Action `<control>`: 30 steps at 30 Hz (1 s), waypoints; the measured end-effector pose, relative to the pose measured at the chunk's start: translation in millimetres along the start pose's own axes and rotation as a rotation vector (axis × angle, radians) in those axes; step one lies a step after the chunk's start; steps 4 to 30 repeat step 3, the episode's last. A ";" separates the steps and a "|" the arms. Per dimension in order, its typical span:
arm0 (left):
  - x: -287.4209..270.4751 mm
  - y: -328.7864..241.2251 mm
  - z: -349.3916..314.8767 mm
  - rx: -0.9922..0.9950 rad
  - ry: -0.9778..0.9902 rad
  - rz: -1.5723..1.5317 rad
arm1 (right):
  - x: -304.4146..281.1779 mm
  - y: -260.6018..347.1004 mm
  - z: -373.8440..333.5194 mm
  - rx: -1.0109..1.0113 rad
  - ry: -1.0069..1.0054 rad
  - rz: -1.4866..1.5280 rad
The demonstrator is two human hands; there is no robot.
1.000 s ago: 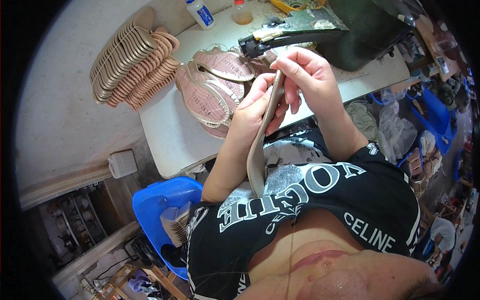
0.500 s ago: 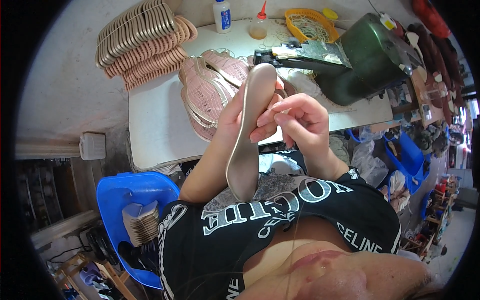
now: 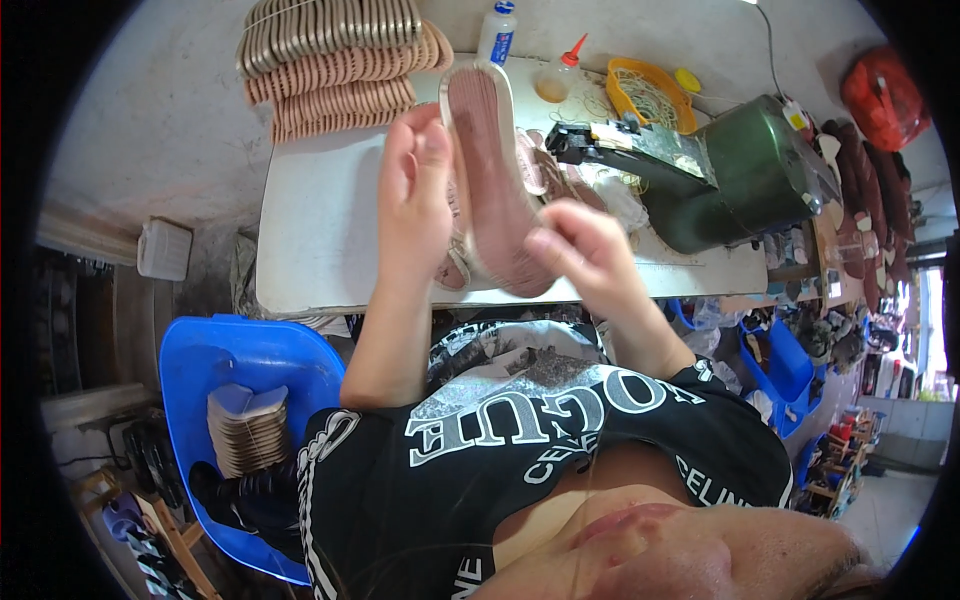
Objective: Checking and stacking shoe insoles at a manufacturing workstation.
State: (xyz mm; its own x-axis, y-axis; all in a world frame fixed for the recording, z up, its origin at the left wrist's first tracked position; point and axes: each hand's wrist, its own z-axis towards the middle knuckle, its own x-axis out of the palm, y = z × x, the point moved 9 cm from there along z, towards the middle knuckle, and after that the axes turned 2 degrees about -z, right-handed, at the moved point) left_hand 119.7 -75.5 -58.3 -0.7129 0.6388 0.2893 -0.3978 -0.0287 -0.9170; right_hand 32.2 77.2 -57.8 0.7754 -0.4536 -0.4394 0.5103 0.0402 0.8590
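Note:
A shoe sole [image 3: 487,170] stands nearly upright over the table, its pinkish ribbed face showing inside a pale rim. My left hand [image 3: 412,190] is closed at its left edge, thumb near the rim and some fingertips hidden behind it. Lower down, my right hand [image 3: 588,245] pinches the right edge at the wide end between thumb and fingers; both sole and hand are slightly blurred. Behind the held piece, other pinkish soles [image 3: 452,272] lie on the white table [image 3: 330,215], mostly covered.
Stacked soles [image 3: 340,65] stand at the back left. Beyond my hands are a white bottle [image 3: 497,35], a red-tipped glue bottle [image 3: 556,82] and a yellow basket [image 3: 640,98]. A dark green machine [image 3: 735,175] occupies the right. A blue bin [image 3: 250,345] with bundled soles [image 3: 245,430] sits at lower left.
The sole has been turned from its smooth metallic face to its ribbed face and raised away from my body. My right hand has moved down to its edge; the view has shifted slightly.

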 end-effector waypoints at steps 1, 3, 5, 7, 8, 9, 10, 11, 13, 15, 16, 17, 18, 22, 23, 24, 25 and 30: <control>-11.5 2.5 2.2 0.002 -0.011 -0.003 | -7.2 -10.3 8.5 0.082 -0.037 0.068; -52.2 23.5 17.1 0.125 -0.242 0.209 | -11.1 -19.2 40.0 0.100 -0.144 0.156; -52.2 23.5 17.1 0.125 -0.242 0.209 | -11.1 -19.2 40.0 0.100 -0.144 0.156; -52.2 23.5 17.1 0.125 -0.242 0.209 | -11.1 -19.2 40.0 0.100 -0.144 0.156; -52.2 23.5 17.1 0.125 -0.242 0.209 | -11.1 -19.2 40.0 0.100 -0.144 0.156; -52.2 23.5 17.1 0.125 -0.242 0.209 | -11.1 -19.2 40.0 0.100 -0.144 0.156; -52.2 23.5 17.1 0.125 -0.242 0.209 | -11.1 -19.2 40.0 0.100 -0.144 0.156; -52.2 23.5 17.1 0.125 -0.242 0.209 | -11.1 -19.2 40.0 0.100 -0.144 0.156; -52.2 23.5 17.1 0.125 -0.242 0.209 | -11.1 -19.2 40.0 0.100 -0.144 0.156; -52.2 23.5 17.1 0.125 -0.242 0.209 | -11.1 -19.2 40.0 0.100 -0.144 0.156; -52.2 23.5 17.1 0.125 -0.242 0.209 | -11.1 -19.2 40.0 0.100 -0.144 0.156; -52.2 23.5 17.1 0.125 -0.242 0.209 | -11.1 -19.2 40.0 0.100 -0.144 0.156; -52.2 23.5 17.1 0.125 -0.242 0.209 | -11.1 -19.2 40.0 0.100 -0.144 0.156; -52.2 23.5 17.1 0.125 -0.242 0.209 | -11.1 -19.2 40.0 0.100 -0.144 0.156; -52.2 23.5 17.1 0.125 -0.242 0.209 | -11.1 -19.2 40.0 0.100 -0.144 0.156; -52.2 23.5 17.1 0.125 -0.242 0.209 | -11.1 -19.2 40.0 0.100 -0.144 0.156; -52.2 23.5 17.1 0.125 -0.242 0.209 | -11.1 -19.2 40.0 0.100 -0.144 0.156; -52.2 23.5 17.1 0.125 -0.242 0.209 | -11.1 -19.2 40.0 0.100 -0.144 0.156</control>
